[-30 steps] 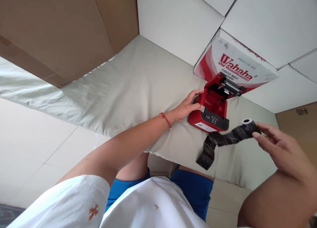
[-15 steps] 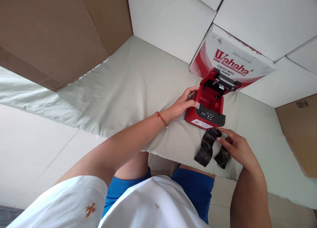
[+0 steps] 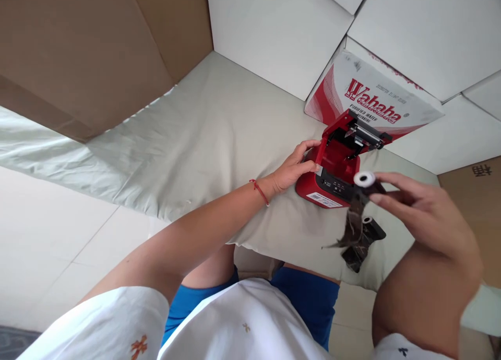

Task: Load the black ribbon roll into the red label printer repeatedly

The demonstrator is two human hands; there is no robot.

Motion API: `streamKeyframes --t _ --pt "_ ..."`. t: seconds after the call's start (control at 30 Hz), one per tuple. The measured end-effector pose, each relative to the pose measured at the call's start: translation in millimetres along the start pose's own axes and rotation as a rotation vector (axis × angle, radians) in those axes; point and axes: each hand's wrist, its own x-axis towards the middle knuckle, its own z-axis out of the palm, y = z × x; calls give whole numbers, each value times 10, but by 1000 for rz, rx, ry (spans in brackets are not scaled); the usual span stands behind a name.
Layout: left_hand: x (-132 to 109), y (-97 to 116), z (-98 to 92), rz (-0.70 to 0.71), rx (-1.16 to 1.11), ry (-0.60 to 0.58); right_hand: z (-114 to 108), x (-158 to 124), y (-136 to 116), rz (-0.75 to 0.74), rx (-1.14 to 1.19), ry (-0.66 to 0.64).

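left hand [image 3: 291,169] grips the side of the open red printer [image 3: 336,164] while right hand [image 3: 422,214] fingertips pinch a white-cored roll [image 3: 365,180] just above its front, dark strip [image 3: 354,229] dangling.

left grip [image 3: 293,169] – flat against left side of open red printer [image 3: 336,167] | right grip [image 3: 426,219] – pinching white-cored roll [image 3: 365,180] above printer's front | black ribbon [image 3: 354,222] trailing down to second roll [image 3: 370,232] on grey cloth [image 3: 219,135] | Wahaha carton [image 3: 371,99] behind printer
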Motion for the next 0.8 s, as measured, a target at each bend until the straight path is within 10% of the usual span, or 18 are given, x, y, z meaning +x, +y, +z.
streamKeyframes --t 0.33,0.8 --pt "-4 -4 -19 32 86 19 387 1180 -244 -45 -362 -221" --pt "-54 -3 48 89 233 66 476 1223 -252 -112 -638 -431"
